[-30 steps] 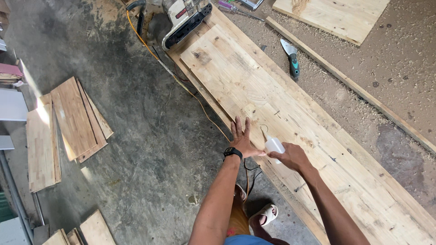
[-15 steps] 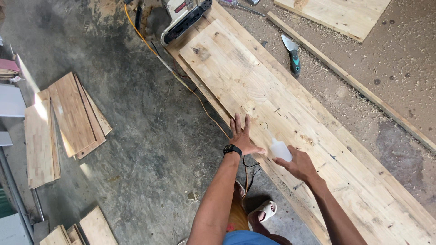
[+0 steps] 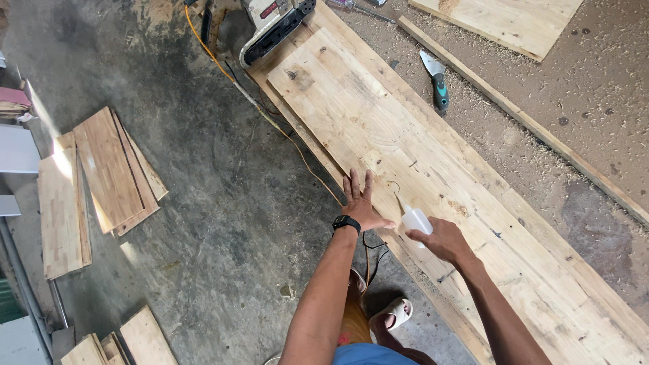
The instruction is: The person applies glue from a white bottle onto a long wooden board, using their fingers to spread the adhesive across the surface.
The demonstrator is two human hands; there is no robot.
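Note:
A long pale wooden panel (image 3: 433, 128) lies on the floor, running from the top centre to the bottom right. My left hand (image 3: 362, 201) rests flat, fingers spread, on the panel's near edge; a black watch sits on that wrist. My right hand (image 3: 443, 238) holds a small white squeeze bottle (image 3: 414, 217) with its nozzle pointing down at the panel, just right of my left hand. My feet in light sandals (image 3: 392, 313) stand below, beside the panel's edge.
A belt sander (image 3: 276, 21) sits at the panel's far end with an orange cord (image 3: 223, 67) trailing over the concrete. A green-handled scraper (image 3: 438, 81) lies right of the panel, near a thin wooden strip (image 3: 514, 111) and sawdust. Stacked short boards (image 3: 101, 176) lie left.
My left hand stays flat on the panel edge. My right hand with the bottle has shifted slightly along the board, and the view has drifted a little.

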